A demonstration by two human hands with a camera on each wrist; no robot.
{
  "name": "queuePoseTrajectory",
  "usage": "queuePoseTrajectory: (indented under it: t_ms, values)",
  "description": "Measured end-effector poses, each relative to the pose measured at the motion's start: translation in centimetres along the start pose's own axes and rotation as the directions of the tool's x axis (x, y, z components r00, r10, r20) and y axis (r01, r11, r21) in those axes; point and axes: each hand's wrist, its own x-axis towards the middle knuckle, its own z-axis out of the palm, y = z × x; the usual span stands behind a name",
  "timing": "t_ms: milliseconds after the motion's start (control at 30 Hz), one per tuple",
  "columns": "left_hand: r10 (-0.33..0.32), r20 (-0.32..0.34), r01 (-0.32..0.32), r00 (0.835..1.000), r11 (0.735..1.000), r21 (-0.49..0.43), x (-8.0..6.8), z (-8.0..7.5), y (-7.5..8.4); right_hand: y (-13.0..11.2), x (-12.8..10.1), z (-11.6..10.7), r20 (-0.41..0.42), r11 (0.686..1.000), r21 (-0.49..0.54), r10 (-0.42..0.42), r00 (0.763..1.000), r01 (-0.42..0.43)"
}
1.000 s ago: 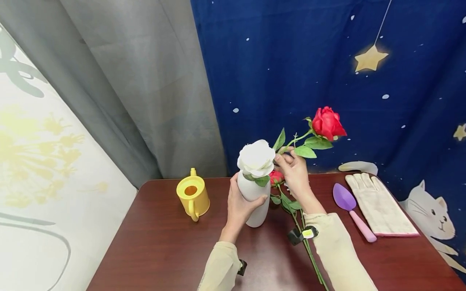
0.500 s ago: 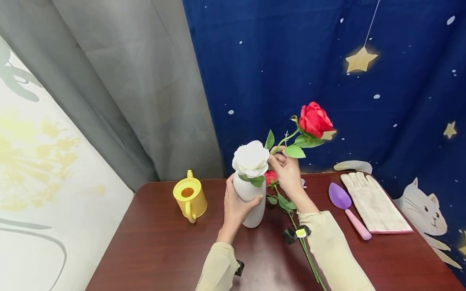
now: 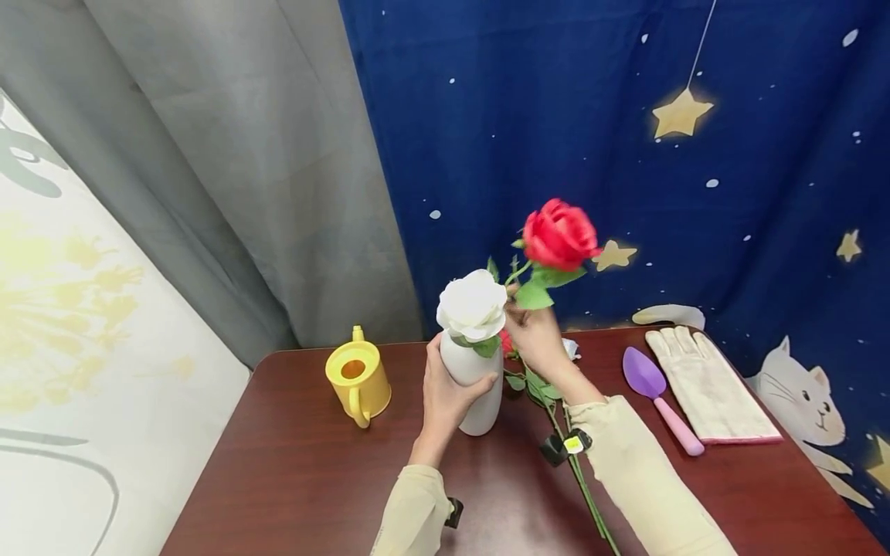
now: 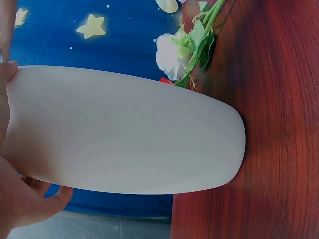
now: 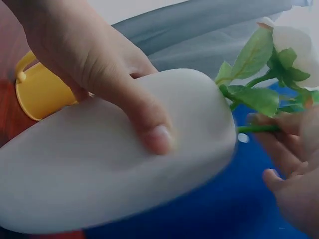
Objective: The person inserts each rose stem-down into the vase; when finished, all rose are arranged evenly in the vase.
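Step in hand: I judge I am loading a red artificial rose on a green stem point(image 3: 558, 235) into the white ceramic bottle-shaped vase point(image 3: 474, 390); its stem end looks close to the mouth, entry not confirmed.
Left hand point(image 3: 445, 395): my grip is wrapped round the vase body, thumb across its front, steadying it upright.
Right hand point(image 3: 534, 340): fingers pinch the red rose's stem just below the leaves, bloom tilted above the vase.
Vase position: mid-desk, toward the far edge of the dark red wooden desk point(image 3: 299, 479); a white artificial rose point(image 3: 473, 305) sits in its mouth.
Beside it: yellow plastic watering can point(image 3: 358, 376) to the left; further stems point(image 3: 577, 471) lying to the right.
Next move calls for: in my judgement, lining the stem tip with the narrow mouth beside the white bloom, vase held firm.
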Motion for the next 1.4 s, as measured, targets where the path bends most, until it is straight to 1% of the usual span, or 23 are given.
queuePoseTrajectory:
  t_ms: [100, 167, 200, 267, 333, 367, 400, 433, 467, 500, 533, 633, 767, 900, 967, 1033, 1100, 1167, 1233, 1300, 1333, 1400]
  values:
    - [0.018, 0.008, -0.018, 1.0, 1.0, -0.018, 0.0, 0.2, -0.1, 0.7, -0.6, 0.9, -0.009, 0.999, -0.045, -0.026, 1.0, 0.025]
    - [0.026, 0.013, -0.026, 1.0, 0.999, -0.027, 0.0, 0.3, 0.0, 1.1, -1.0, 1.2, -0.023, 0.994, -0.105, -0.038, 0.999, 0.035]
    - [0.028, 0.016, -0.028, 0.999, 0.999, -0.034, 0.0, 0.3, 0.0, 1.3, -1.1, 1.4, -0.029, 0.994, -0.103, -0.027, 0.999, 0.023]
    - [0.024, 0.024, -0.023, 0.999, 0.999, -0.037, -0.1, 0.4, 0.1, 1.8, -1.3, 1.4, -0.043, 0.99, -0.137, 0.011, 0.999, -0.017]
    - [0.022, 0.026, -0.021, 0.999, 0.999, -0.037, -0.2, 0.4, 0.3, 2.0, -1.5, 1.4, -0.022, 0.994, -0.073, 0.078, 0.997, -0.079]
    - [0.023, 0.029, -0.022, 0.999, 0.999, -0.037, -0.2, 0.4, 0.4, 2.1, -1.7, 1.3, -0.008, 0.992, -0.016, 0.126, 0.992, -0.126]
    - [0.031, 0.032, -0.029, 0.999, 0.999, -0.041, -0.2, 0.4, 0.4, 2.1, -1.8, 1.1, 0.009, 0.986, 0.03, 0.167, 0.986, -0.167]
    - [0.039, 0.034, -0.038, 0.999, 0.998, -0.041, -0.1, 0.4, 0.4, 2.0, -1.9, 0.9, 0.034, 0.975, 0.1, 0.198, 0.98, -0.2]
    - [0.048, 0.034, -0.047, 0.998, 0.998, -0.042, -0.1, 0.4, 0.5, 1.9, -2.0, 0.7, 0.063, 0.957, 0.177, 0.222, 0.973, -0.23]
    - [0.057, 0.031, -0.056, 0.998, 0.998, -0.039, -0.1, 0.4, 0.5, 1.9, -2.1, 0.5, 0.1, 0.932, 0.258, 0.238, 0.966, -0.256]
    - [0.065, 0.027, -0.064, 0.998, 0.997, -0.039, -0.1, 0.4, 0.5, 1.8, -2.3, 0.3, 0.136, 0.904, 0.317, 0.254, 0.958, -0.285]
    - [0.079, 0.017, -0.078, 0.997, 0.996, -0.036, 0.0, 0.4, 0.5, 1.9, -2.8, -0.2, 0.217, 0.84, 0.443, 0.24, 0.946, -0.315]
    - [0.086, 0.007, -0.086, 0.996, 0.996, -0.039, 0.0, 0.3, 0.5, 2.5, -3.8, -1.1, 0.254, 0.806, 0.496, 0.221, 0.942, -0.323]
    - [0.077, 0.002, -0.077, 0.997, 0.996, -0.033, 0.0, 0.2, 0.4, 3.8, -5.2, -2.4, 0.276, 0.768, 0.536, 0.233, 0.932, -0.351]
    - [0.067, 0.005, -0.067, 0.998, 0.997, -0.026, -0.1, 0.1, 0.3, 4.7, -5.9, -3.4, 0.283, 0.767, 0.528, 0.245, 0.927, -0.364]
    - [0.058, 0.006, -0.058, 0.998, 0.998, -0.019, -0.1, 0.1, 0.1, 5.6, -6.7, -4.3, 0.291, 0.777, 0.497, 0.269, 0.918, -0.386]
    - [0.055, 0.01, -0.054, 0.998, 0.998, -0.019, -0.1, 0.0, 0.0, 6.5, -7.5, -5.3, 0.294, 0.784, 0.451, 0.321, 0.901, -0.426]
    - [0.049, 0.016, -0.049, 0.999, 0.999, -0.018, -0.1, 0.0, -0.1, 7.5, -8.3, -6.2, 0.279, 0.788, 0.38, 0.401, 0.872, -0.484]
    - [0.045, 0.018, -0.045, 0.999, 0.999, -0.017, 0.0, -0.1, -0.2, 8.4, -9.2, -7.0, 0.243, 0.775, 0.297, 0.503, 0.829, -0.558]
    - [0.039, 0.024, -0.039, 0.999, 0.999, -0.013, 0.1, -0.1, -0.2, 9.3, -10.0, -7.8, 0.189, 0.76, 0.222, 0.581, 0.792, -0.611]
    - [0.038, 0.025, -0.037, 0.999, 0.999, -0.015, 0.1, -0.2, -0.2, 9.7, -10.4, -8.1, 0.163, 0.75, 0.187, 0.614, 0.773, -0.635]
    - [0.04, 0.024, -0.04, 0.999, 0.999, -0.014, 0.1, -0.2, -0.2, 10.3, -11.1, -8.8, 0.119, 0.734, 0.131, 0.655, 0.746, -0.666]
